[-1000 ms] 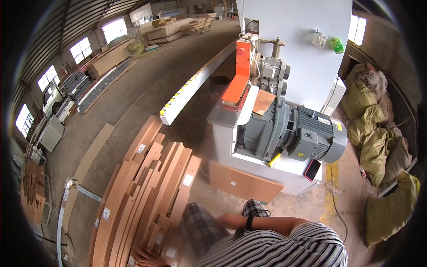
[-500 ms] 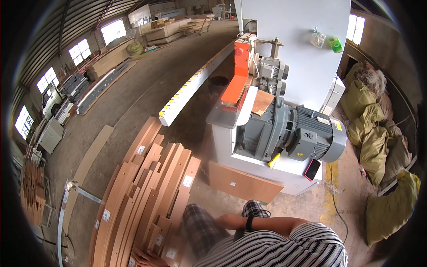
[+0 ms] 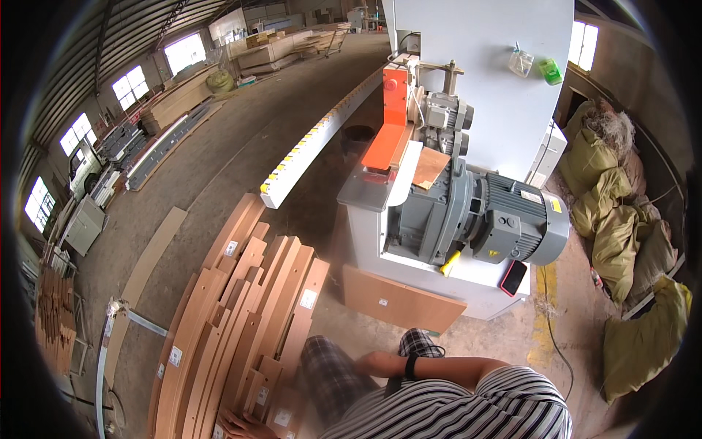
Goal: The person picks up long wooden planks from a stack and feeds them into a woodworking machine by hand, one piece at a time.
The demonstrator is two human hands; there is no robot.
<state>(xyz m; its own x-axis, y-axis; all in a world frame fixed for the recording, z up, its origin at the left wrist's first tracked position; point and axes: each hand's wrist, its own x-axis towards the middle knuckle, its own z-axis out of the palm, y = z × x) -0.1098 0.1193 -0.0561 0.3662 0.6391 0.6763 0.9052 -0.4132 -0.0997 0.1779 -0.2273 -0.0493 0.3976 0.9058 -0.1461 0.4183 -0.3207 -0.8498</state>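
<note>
At the bottom edge, my left hand (image 3: pixel 245 425) lies on the near end of a stack of wood-coloured boards (image 3: pixel 252 322), its fingers spread over them. Several boards carry small white labels, and some show drilled holes. My right forearm crosses in front of my striped shirt, with a black band at the wrist. Beyond that band, my right hand (image 3: pixel 376 364) rests by my checked trouser leg (image 3: pixel 333 373); its fingers cannot be made out.
Ahead stands a machine with a grey motor (image 3: pixel 519 223), an orange guard (image 3: pixel 387 146) and a long white rail (image 3: pixel 322 139). A loose panel (image 3: pixel 402 300) leans against its base, below a phone (image 3: pixel 514 278). Sacks (image 3: pixel 621 241) line the right wall; a cable (image 3: pixel 559 351) crosses the floor.
</note>
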